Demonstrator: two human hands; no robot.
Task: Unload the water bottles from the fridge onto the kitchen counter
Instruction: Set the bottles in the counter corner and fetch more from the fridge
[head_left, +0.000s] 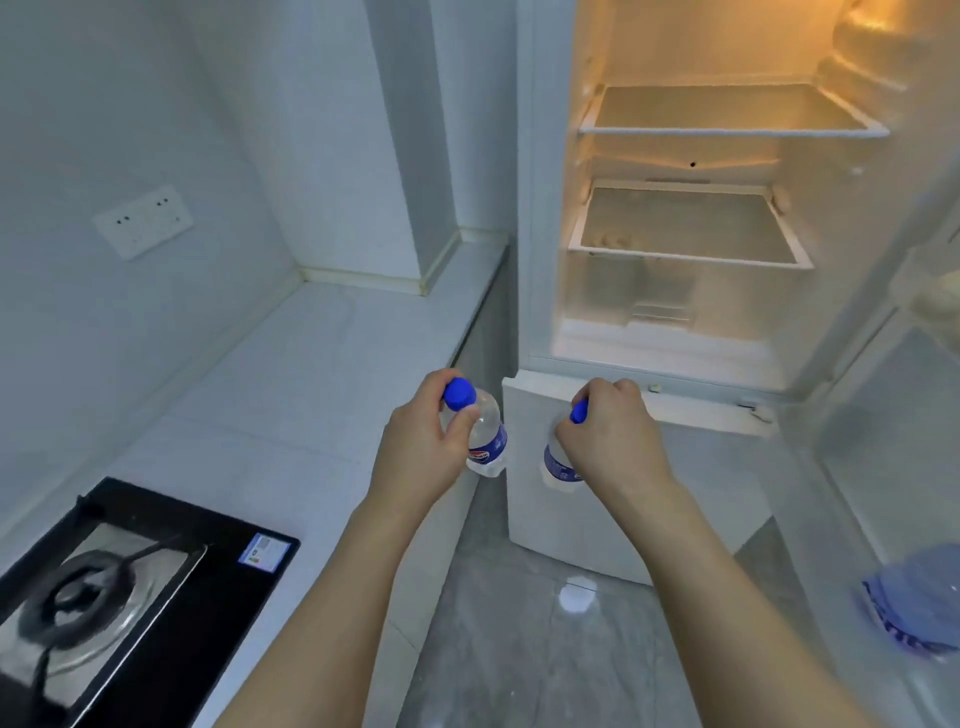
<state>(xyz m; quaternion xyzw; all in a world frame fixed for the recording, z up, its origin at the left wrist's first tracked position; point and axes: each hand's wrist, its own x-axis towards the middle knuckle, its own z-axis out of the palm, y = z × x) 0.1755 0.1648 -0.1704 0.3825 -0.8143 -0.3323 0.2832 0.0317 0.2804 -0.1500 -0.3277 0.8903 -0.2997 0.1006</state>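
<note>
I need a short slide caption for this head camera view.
Both hands hold blue-capped water bottles, left hand and right hand, between the white counter and the open fridge.

White counter (311, 395), black hob (156, 587) on it

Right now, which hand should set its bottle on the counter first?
Left. The left hand holds its bottle right at the counter edge; the right hand is in front of the fridge.
</note>
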